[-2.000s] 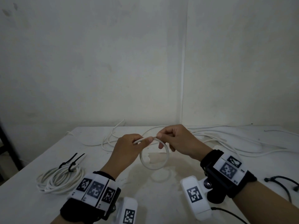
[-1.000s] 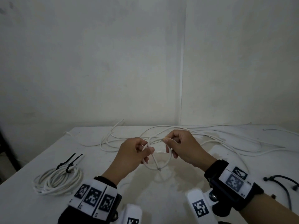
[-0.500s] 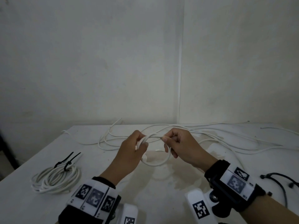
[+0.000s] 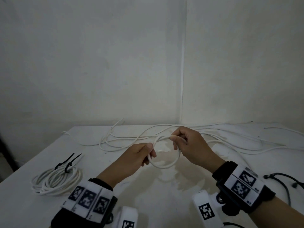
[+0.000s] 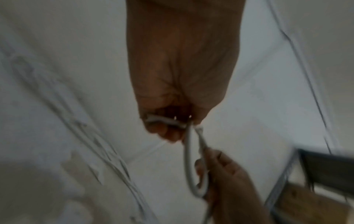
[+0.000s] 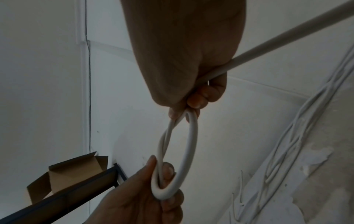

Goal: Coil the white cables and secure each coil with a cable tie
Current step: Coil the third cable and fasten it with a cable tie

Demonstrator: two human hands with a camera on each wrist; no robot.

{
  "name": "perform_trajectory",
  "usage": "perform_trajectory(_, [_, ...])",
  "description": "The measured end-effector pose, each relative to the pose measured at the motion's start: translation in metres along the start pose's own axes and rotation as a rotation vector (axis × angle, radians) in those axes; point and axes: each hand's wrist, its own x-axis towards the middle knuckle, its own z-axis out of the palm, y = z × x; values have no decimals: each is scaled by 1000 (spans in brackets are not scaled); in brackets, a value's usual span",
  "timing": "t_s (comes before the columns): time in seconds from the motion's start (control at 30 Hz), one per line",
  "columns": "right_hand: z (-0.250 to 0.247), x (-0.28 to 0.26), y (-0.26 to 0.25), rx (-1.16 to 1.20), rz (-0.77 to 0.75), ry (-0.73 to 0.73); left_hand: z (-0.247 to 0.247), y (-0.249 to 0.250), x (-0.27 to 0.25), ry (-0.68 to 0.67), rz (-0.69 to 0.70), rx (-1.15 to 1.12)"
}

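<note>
Held above the table, a small loop of white cable, pinched on one side by the left hand and on the other by the right hand. Behind, loose cables sprawled across the back. At left, a finished coil bound with a black tie. At right, more black ties. Beside the table, an open cardboard box, contents hidden.

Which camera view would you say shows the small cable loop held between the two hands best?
The right wrist view: the cable loop is sharp and close, pinched by the left hand and right hand. The head view shows the loop whole but small. The left wrist view shows it blurred and edge-on.
</note>
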Motion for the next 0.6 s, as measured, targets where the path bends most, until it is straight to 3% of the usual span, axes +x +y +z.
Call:
perform_trajectory(0.1, [-2,0,2,8,-15,27,2,5,-2,-88,-99,-402])
perform_trajectory(0.27, [1,1,3,33,0,44,10,19,-2,-15,-159,-783])
perform_trajectory(0.6, [4,-3,7,127,43,5,23,22,9,173,-181,-781])
